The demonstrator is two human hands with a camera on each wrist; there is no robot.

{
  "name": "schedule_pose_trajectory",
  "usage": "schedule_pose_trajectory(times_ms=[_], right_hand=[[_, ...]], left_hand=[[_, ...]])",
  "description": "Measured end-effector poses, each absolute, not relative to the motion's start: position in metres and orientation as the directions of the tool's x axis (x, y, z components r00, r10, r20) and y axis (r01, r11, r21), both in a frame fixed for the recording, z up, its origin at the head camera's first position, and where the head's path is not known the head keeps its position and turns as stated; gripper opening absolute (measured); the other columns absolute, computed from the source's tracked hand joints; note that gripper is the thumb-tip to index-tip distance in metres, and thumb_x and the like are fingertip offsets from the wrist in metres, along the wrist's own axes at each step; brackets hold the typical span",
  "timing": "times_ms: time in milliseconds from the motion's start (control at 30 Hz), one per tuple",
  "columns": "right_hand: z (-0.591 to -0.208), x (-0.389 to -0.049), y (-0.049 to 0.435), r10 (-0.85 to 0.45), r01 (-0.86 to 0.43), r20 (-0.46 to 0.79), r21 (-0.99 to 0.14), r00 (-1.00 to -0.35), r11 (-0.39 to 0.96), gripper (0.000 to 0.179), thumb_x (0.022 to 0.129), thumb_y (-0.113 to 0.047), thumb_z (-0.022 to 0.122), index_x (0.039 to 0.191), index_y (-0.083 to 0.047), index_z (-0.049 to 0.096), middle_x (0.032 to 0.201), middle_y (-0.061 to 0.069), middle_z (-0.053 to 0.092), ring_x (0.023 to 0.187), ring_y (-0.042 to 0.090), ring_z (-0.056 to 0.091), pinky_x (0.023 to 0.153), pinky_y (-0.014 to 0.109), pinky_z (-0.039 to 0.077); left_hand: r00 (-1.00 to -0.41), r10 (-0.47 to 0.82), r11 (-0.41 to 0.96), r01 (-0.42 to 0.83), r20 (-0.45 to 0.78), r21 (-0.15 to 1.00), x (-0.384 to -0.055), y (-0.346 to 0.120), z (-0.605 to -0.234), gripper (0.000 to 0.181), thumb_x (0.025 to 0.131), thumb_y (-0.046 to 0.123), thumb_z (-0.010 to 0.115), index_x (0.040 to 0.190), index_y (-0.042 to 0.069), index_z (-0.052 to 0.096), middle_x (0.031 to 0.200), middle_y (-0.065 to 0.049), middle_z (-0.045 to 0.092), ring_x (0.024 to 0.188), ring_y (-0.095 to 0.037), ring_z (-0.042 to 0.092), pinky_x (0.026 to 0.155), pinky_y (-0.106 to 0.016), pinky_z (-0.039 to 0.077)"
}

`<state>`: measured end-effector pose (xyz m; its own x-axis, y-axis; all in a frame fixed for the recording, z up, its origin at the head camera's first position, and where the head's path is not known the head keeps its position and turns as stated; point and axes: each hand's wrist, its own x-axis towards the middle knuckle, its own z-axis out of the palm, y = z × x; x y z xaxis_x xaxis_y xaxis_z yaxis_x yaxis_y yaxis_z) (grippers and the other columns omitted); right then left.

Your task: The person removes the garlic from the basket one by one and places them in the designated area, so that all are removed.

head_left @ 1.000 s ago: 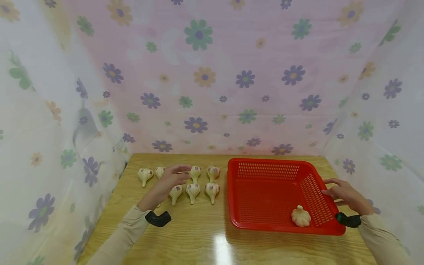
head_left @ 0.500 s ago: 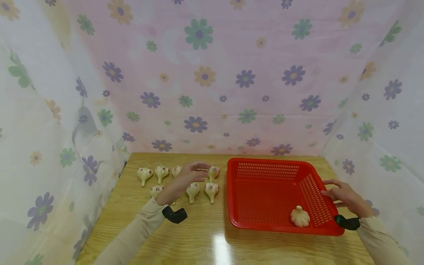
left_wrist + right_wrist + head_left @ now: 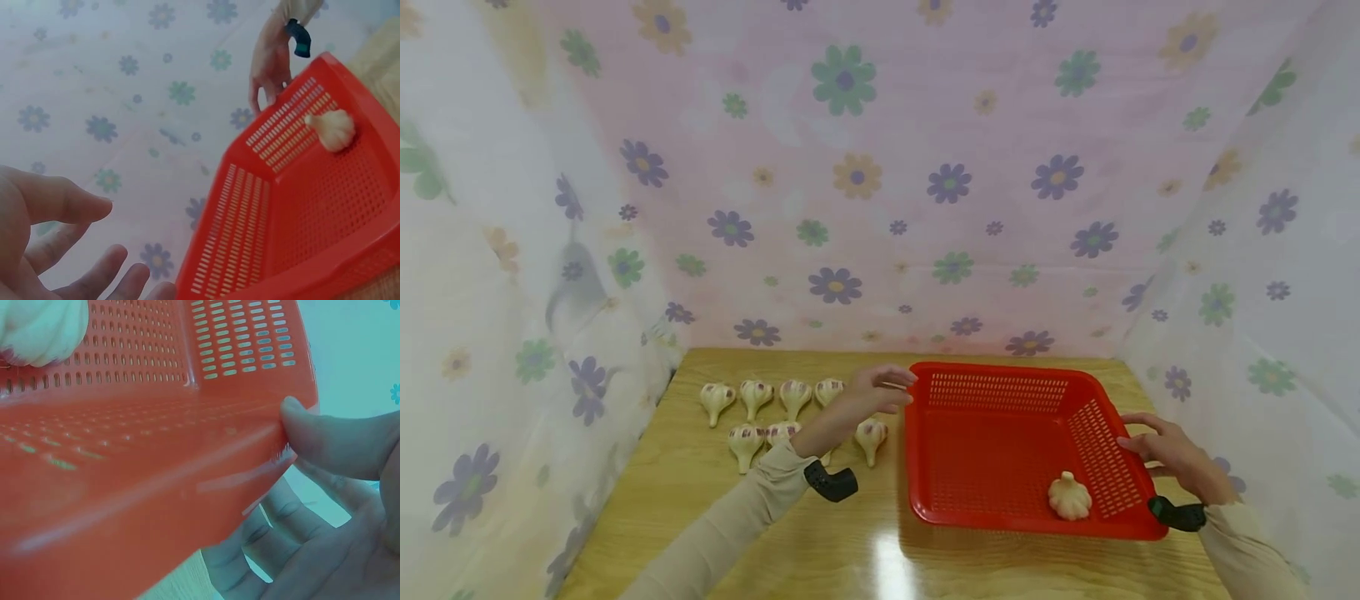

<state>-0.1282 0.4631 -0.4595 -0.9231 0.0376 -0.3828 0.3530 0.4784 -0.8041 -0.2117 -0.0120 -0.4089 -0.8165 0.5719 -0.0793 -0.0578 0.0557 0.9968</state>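
In the head view a red plastic basket (image 3: pixel 985 517) with slotted walls sits on the right of the table. One garlic bulb (image 3: pixel 1070 497) lies inside it, near its front right corner. My right hand (image 3: pixel 1172 454) grips the basket's right rim, thumb (image 3: pixel 331 440) on top and fingers (image 3: pixel 281 537) outside and below. My left hand (image 3: pixel 872 396) is at the basket's left rim, fingers apart and holding nothing; whether it touches the rim I cannot tell. Several more garlic bulbs (image 3: pixel 795 398) stand left of the basket in two rows, some partly hidden by my left hand and forearm.
The wooden table (image 3: pixel 820 533) carries everything, and its front part shows bare wood. A flowered cloth (image 3: pixel 880 208) hangs behind it and along both sides. A black wrist device (image 3: pixel 831 482) is on my left wrist, another (image 3: pixel 1177 514) on the right.
My left hand has moved right, across the garlic rows to the basket's left rim. My right hand stays on the right rim. The whole view has shifted slightly.
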Motion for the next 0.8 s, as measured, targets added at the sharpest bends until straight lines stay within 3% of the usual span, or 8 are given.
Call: schedule_pose_trajectory(times_ms=[300,567,800], right_hand=[[-0.463,-0.131,0.468,0.02,0.356,-0.395,-0.804,-0.918,0.475,0.066,0.097,-0.026,0.054,0.142,0.008,0.02,0.096,0.01,0.066,0.08,0.027,0.065,0.072,0.044,0.054],[-0.459,-0.128,0.474,-0.008,0.345,-0.394,-0.816,-0.919,0.464,0.066,0.097,-0.027,0.053,0.142,0.008,0.02,0.1,0.011,0.066,0.084,0.028,0.066,0.074,0.045,0.054],[-0.461,-0.128,0.47,-0.02,0.333,-0.386,-0.819,-0.922,0.468,0.066,0.098,-0.027,0.053,0.143,0.007,0.02,0.103,0.013,0.065,0.086,0.029,0.065,0.076,0.046,0.054]], left_hand=[[-0.786,0.615,0.098,-0.014,-0.072,0.995,-0.223,0.019,-0.419,0.025,0.09,0.011,0.065,0.115,0.011,0.061,0.115,-0.003,0.058,0.098,-0.021,0.06,0.081,-0.034,0.051],[-0.769,0.634,0.22,0.08,-0.08,0.972,-0.221,0.055,-0.416,0.02,0.087,0.012,0.069,0.107,0.015,0.065,0.106,0.001,0.061,0.083,-0.014,0.061,0.068,-0.03,0.052],[-0.74,0.669,0.212,0.1,-0.07,0.972,-0.216,0.079,-0.422,0.018,0.086,0.009,0.07,0.101,0.015,0.066,0.101,0.004,0.06,0.085,-0.014,0.058,0.067,-0.028,0.05]])
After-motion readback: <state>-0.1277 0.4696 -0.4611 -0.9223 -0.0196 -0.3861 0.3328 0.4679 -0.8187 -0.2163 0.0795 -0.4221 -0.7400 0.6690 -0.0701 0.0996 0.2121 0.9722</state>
